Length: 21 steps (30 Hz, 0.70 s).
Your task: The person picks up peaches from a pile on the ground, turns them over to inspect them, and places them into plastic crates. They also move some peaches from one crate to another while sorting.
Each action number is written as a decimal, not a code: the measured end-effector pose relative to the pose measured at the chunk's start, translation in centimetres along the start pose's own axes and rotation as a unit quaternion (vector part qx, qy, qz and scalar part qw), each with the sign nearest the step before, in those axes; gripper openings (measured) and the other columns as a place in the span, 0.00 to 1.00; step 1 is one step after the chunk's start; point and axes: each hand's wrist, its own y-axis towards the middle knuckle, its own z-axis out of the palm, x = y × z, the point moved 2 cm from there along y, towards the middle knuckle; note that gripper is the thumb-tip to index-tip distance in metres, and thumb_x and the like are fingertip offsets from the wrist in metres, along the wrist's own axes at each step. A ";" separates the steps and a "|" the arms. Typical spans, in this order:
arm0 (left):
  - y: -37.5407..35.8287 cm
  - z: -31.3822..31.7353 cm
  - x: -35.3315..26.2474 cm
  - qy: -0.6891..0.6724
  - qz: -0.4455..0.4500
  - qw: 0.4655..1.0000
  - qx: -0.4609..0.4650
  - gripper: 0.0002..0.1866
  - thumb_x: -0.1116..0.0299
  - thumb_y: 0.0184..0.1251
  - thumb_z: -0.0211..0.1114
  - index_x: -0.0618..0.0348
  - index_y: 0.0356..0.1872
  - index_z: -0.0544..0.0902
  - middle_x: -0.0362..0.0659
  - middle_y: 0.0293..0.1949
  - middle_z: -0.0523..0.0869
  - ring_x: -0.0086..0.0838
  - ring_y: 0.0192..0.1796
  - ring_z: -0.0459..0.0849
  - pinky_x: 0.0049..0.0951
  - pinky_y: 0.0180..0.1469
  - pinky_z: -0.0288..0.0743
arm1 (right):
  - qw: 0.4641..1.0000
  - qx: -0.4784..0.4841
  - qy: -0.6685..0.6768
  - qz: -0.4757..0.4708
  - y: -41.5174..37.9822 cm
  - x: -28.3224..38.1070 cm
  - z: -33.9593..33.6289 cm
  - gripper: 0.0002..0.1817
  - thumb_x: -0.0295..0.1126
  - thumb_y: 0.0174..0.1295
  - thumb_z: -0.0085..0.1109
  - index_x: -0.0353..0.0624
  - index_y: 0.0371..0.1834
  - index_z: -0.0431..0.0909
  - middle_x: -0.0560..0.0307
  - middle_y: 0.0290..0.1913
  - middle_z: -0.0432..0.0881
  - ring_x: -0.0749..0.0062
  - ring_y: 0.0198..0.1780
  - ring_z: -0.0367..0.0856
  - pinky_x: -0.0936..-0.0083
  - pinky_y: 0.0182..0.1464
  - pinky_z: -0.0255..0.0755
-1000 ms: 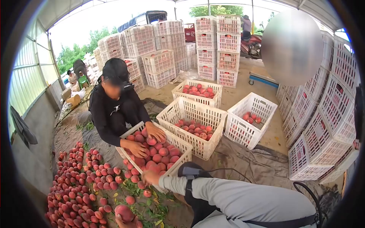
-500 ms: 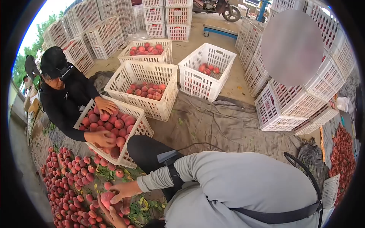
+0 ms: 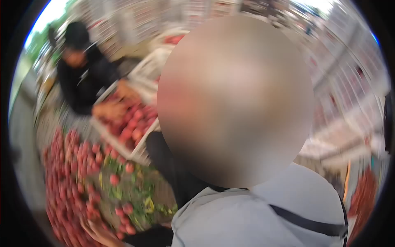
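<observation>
Holding red peaches, white crate tilts beside co-worker; one hand low among ground peaches, grip unreadable through blur

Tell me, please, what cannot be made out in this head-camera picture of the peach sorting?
- Right hand: not seen in the head view.
- Left hand: cut off by the bottom edge, smeared; its grip cannot be judged.
- Crate of peaches: motion blur dissolves the single fruits.
- Stacked crates: blur hides their contents.
- Co-worker's hands: blurred together over the crate.
</observation>
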 end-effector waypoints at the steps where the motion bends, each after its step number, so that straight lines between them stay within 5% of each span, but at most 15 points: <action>1: -0.6 0.1 -4.2 -0.088 -0.092 0.989 -0.071 0.25 0.61 0.76 0.49 0.59 0.70 0.65 0.51 0.65 0.73 0.39 0.61 0.78 0.37 0.58 0.78 | 1.000 -0.019 -0.019 0.008 0.9 -1.9 -3.0 0.21 0.45 0.66 0.56 0.38 0.52 0.76 0.56 0.41 0.82 0.75 0.35 0.79 0.76 0.35 0.74; 3: -1.9 -2.0 -7.5 -0.165 -0.174 0.951 -0.196 0.23 0.65 0.75 0.48 0.63 0.67 0.67 0.54 0.61 0.77 0.46 0.60 0.79 0.39 0.59 0.77 | 0.994 -0.028 0.067 0.081 4.1 -7.0 -8.5 0.22 0.44 0.67 0.54 0.39 0.55 0.74 0.55 0.44 0.81 0.75 0.38 0.79 0.76 0.36 0.74; 4: -2.9 -5.0 -5.1 -0.201 -0.125 0.952 -0.193 0.23 0.65 0.72 0.53 0.66 0.64 0.67 0.54 0.50 0.82 0.40 0.52 0.83 0.36 0.55 0.78 | 0.952 -0.036 0.256 0.162 6.6 -10.9 -11.4 0.22 0.43 0.67 0.54 0.39 0.56 0.73 0.55 0.45 0.80 0.75 0.39 0.79 0.76 0.37 0.74; 5: -5.0 -7.8 -3.2 -0.137 -0.090 0.962 -0.220 0.18 0.69 0.72 0.53 0.64 0.59 0.73 0.54 0.52 0.82 0.42 0.53 0.83 0.38 0.54 0.81 | 0.903 -0.035 0.364 0.225 8.6 -14.2 -14.1 0.22 0.43 0.68 0.53 0.39 0.58 0.72 0.54 0.47 0.80 0.74 0.40 0.78 0.76 0.38 0.74; 6: -6.9 -9.4 -2.7 -0.062 -0.124 0.947 -0.290 0.16 0.68 0.69 0.56 0.66 0.54 0.76 0.48 0.40 0.84 0.34 0.42 0.87 0.30 0.47 0.81 | 0.859 -0.030 0.431 0.276 11.3 -17.7 -16.1 0.22 0.42 0.69 0.53 0.39 0.59 0.71 0.54 0.48 0.80 0.74 0.42 0.78 0.76 0.39 0.74; 9: -16.3 -13.9 5.8 -0.057 -0.219 0.915 -0.333 0.09 0.71 0.62 0.59 0.63 0.41 0.81 0.42 0.30 0.84 0.23 0.27 0.82 0.25 0.31 0.78 | 0.812 0.077 0.484 0.318 17.6 -21.9 -10.9 0.23 0.41 0.71 0.51 0.39 0.64 0.69 0.53 0.53 0.78 0.74 0.45 0.77 0.76 0.41 0.73; 11: -25.9 -12.9 11.1 0.059 -0.394 0.874 -0.279 0.09 0.69 0.59 0.61 0.64 0.36 0.82 0.40 0.27 0.82 0.21 0.26 0.80 0.24 0.32 0.76 | 0.763 0.280 0.513 0.276 18.3 -18.1 -0.5 0.24 0.40 0.72 0.50 0.40 0.67 0.67 0.52 0.56 0.77 0.74 0.48 0.77 0.76 0.43 0.73; 13: -31.5 -12.7 14.7 0.039 -0.459 0.844 -0.275 0.09 0.69 0.56 0.62 0.63 0.35 0.82 0.45 0.25 0.83 0.26 0.29 0.82 0.27 0.36 0.77 | 0.730 0.383 0.497 0.271 15.2 -8.0 11.0 0.22 0.37 0.72 0.50 0.38 0.65 0.68 0.56 0.50 0.78 0.78 0.44 0.76 0.81 0.41 0.71; 15: -33.8 -14.2 16.4 0.142 -0.453 0.843 -0.252 0.11 0.69 0.55 0.63 0.62 0.38 0.82 0.48 0.28 0.84 0.33 0.33 0.83 0.31 0.40 0.78 | 0.841 0.293 0.352 0.287 9.1 5.5 20.1 0.23 0.37 0.71 0.52 0.37 0.65 0.67 0.57 0.48 0.78 0.78 0.42 0.75 0.84 0.41 0.70; 17: -35.4 -16.2 17.5 0.242 -0.444 0.834 -0.223 0.13 0.70 0.53 0.65 0.61 0.40 0.82 0.52 0.31 0.85 0.39 0.37 0.84 0.35 0.44 0.78 | 0.832 0.439 0.286 0.184 6.5 10.1 25.7 0.23 0.38 0.70 0.51 0.36 0.63 0.69 0.59 0.46 0.77 0.80 0.43 0.75 0.84 0.43 0.69; 21: -33.8 -22.2 19.9 0.421 -0.417 0.780 -0.200 0.38 0.64 0.48 0.72 0.55 0.64 0.67 0.63 0.56 0.75 0.56 0.58 0.75 0.44 0.58 0.73 | 0.782 0.589 0.179 0.097 1.7 14.4 34.6 0.21 0.36 0.67 0.56 0.36 0.59 0.72 0.57 0.46 0.80 0.79 0.41 0.78 0.82 0.42 0.72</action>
